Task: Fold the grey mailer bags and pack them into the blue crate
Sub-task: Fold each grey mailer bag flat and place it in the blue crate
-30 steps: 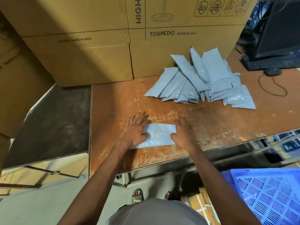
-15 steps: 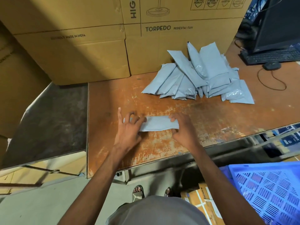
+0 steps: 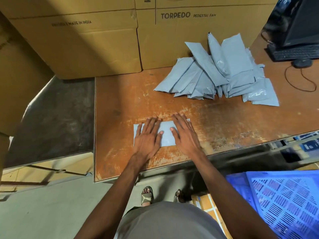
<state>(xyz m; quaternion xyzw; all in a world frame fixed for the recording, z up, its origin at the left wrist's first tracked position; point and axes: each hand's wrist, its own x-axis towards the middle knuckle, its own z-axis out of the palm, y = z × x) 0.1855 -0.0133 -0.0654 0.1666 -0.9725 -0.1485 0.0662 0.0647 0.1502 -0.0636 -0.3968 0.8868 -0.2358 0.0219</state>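
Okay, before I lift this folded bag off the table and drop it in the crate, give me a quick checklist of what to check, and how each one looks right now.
1. Folded mailer bag lies flat on the table: ok.
2. Left hand and right hand both press it with straight fingers, no grip yet: ok for creasing, not ok for lifting.
3. Crease holds once released: cannot tell.
4. Blue crate is within reach, low at the right: ok.
5. Room inside the crate: cannot tell, only slatted blue plastic shows.
6. Pile of mailer bags sits apart from the folded one: ok.
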